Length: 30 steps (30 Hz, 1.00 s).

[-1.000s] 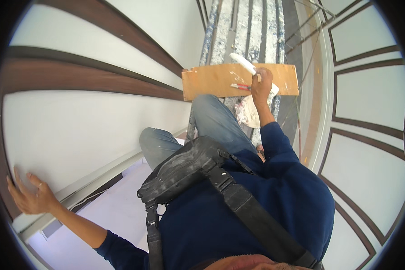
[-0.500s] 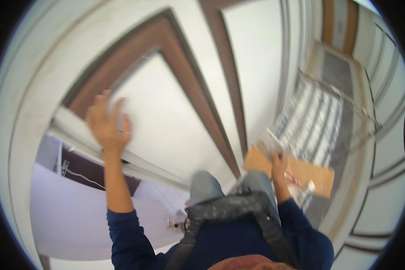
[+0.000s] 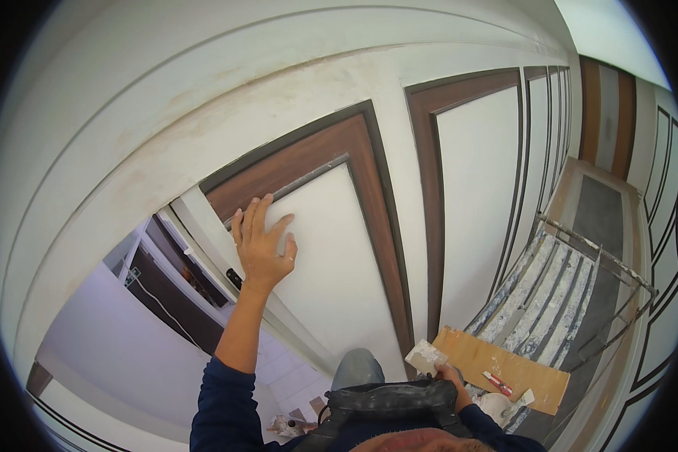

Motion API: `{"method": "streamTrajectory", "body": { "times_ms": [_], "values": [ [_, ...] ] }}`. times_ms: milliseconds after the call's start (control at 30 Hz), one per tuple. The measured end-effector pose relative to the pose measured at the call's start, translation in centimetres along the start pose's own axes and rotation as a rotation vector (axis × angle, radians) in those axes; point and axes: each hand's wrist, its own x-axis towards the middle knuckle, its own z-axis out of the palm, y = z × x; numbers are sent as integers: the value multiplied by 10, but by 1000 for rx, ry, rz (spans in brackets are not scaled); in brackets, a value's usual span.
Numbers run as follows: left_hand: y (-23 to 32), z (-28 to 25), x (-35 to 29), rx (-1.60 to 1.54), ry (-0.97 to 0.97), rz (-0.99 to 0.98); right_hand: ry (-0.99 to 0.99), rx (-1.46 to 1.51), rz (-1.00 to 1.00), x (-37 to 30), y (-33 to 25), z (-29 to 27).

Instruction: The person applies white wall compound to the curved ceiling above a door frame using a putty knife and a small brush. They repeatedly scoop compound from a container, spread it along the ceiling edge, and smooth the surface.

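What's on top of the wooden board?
A red cutter lies on the wooden board. The right hand and its flat pale tool cover the near left corner; anything beneath is hidden.

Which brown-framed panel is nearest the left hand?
The large panel in mid-picture: the left hand's fingers overlap its upper-left trim. The next panel to its right stands clear of that hand.

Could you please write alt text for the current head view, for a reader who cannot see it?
A person's left hand is at the brown trim of a white panel, while the right hand holds a flat whitish tool. Near it, a red utility knife lies on a wooden board across a paint-spattered slatted platform.
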Motion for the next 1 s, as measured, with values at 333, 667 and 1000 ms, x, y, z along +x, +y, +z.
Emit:
{"method": "streamTrajectory", "body": {
  "times_ms": [333, 667, 1000],
  "values": [
    [145, 39, -183, -828, -727, -127, 23, -284, -175, 39, 24, -42],
    [158, 9, -224, -913, -830, -541, -118, 445, -244, -57, -74, 61],
    [70, -18, -205, -646, -637, -590, 840, -1243, -506, -170, -195, -49]
  ]
}}
